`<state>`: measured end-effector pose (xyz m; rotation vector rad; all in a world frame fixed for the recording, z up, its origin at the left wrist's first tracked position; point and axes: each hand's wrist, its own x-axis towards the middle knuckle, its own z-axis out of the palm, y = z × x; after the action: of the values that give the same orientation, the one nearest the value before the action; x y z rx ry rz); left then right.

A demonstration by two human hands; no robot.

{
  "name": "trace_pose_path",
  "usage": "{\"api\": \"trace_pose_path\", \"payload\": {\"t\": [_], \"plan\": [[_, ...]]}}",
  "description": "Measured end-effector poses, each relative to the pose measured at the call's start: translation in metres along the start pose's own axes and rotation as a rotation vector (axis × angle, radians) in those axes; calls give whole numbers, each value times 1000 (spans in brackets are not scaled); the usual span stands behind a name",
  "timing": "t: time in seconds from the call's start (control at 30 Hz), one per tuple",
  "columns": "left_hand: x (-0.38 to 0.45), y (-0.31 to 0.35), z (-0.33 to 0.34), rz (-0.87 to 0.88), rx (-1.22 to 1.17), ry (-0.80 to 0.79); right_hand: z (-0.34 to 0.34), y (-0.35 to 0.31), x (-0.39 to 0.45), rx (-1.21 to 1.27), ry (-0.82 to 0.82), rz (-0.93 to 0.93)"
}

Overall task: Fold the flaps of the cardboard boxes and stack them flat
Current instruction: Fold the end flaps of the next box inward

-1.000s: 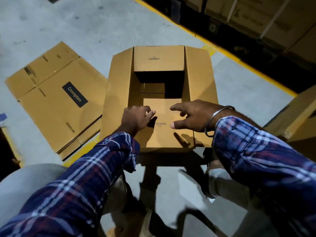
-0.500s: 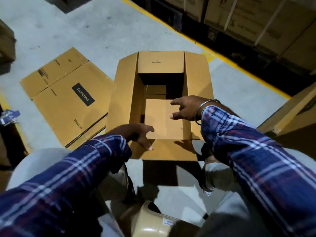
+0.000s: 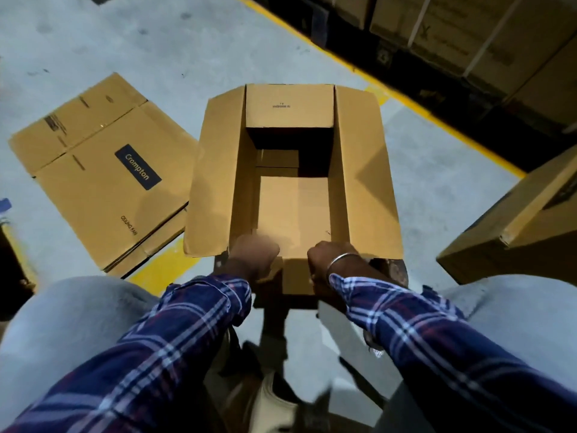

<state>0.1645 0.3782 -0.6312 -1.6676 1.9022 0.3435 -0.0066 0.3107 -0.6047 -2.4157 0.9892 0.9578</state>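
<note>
- While the open box stands on the floor in front of your knees, your two hands are at its near edge, on the near flap, which hangs down outside the box.
- Your left hand has its fingers curled around the left part of this flap; the hand is a little blurred, so I cannot tell more about the fingertips.
- Your right hand, with a metal bracelet on the wrist, grips the right part of the same flap with curled fingers.
- I judge that the task is only partly done: one flattened box already lies on the floor, just left of the open box and touching its left flap.
- On the open box the left flap, the right flap and the far flap stand open, so folding and flattening are not yet finished, and after that it must go on the flat one.
- More boxes wait to the right of the open box and behind it.
- Readable writing: the flattened box has a dark label with "Crompton" and the small words "CEILING FAN" near its edge.
- Small print on the far flap of the open box is too small to read.
</note>
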Motion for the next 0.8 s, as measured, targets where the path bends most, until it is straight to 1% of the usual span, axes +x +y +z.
{"api": "trace_pose_path", "payload": {"t": [0.13, 0.23, 0.37, 0.53, 0.6, 0.7, 0.8], "plan": [[6, 4, -2, -6, 21, 5, 19, 2, 18, -64, 90, 26], [9, 6, -5, -11, 4, -11, 22, 1, 24, -83, 120, 30], [7, 4, -14, -13, -4, -37, 23, 0, 27, -80, 128, 46], [3, -8, -46, 28, -80, -149, 24, 0, 18, -37, 115, 45], [-4, -20, -70, 31, -108, -108, 25, -2, 14, -17, 148, 22], [-28, -41, -111, 30, -237, 60, 27, -10, 12, -2, 175, -17], [-58, -57, -137, 55, -320, 185, 27, -15, 12, 14, 160, -22]]}}
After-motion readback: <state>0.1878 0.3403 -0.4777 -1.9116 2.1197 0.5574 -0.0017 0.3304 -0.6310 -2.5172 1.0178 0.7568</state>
